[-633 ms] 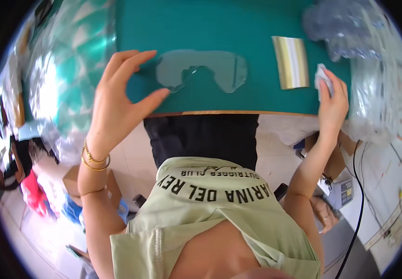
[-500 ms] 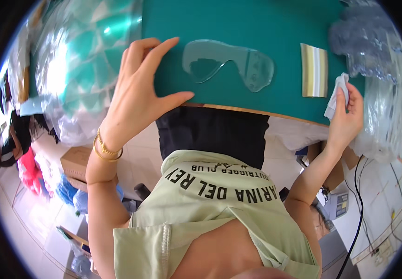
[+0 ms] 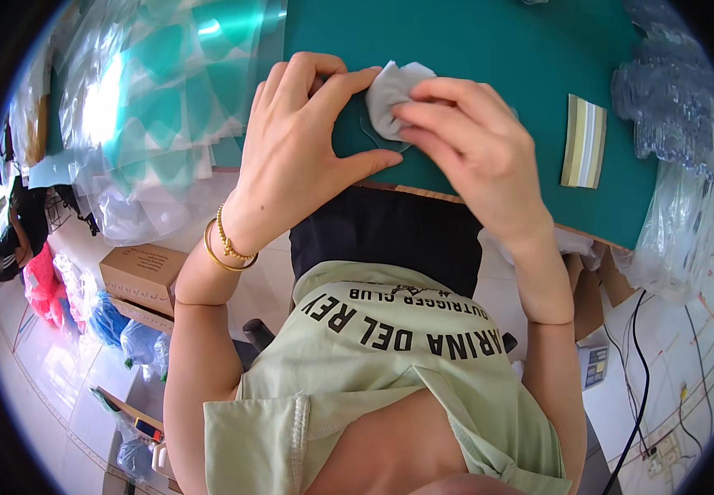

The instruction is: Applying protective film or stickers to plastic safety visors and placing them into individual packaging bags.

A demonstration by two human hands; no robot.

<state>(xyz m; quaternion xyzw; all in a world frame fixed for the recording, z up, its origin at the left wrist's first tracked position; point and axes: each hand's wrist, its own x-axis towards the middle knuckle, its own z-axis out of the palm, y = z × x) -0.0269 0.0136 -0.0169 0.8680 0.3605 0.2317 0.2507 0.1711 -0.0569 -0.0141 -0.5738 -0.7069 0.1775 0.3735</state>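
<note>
At the upper middle of the frame, the step in hand looks like wiping: the right hand [image 3: 485,148] pinches a bunched grey-white cloth [image 3: 388,103] over a clear plastic piece [image 3: 367,132] on the green table [image 3: 489,41]. The left hand [image 3: 295,136] has thumb and forefinger parted around the piece's left end; whether they grip its edges, I cannot tell. The next move seems to call for steadying the piece lightly under the cloth. Cloth and right hand hide most of it, leaving only faint edges to make out.
</note>
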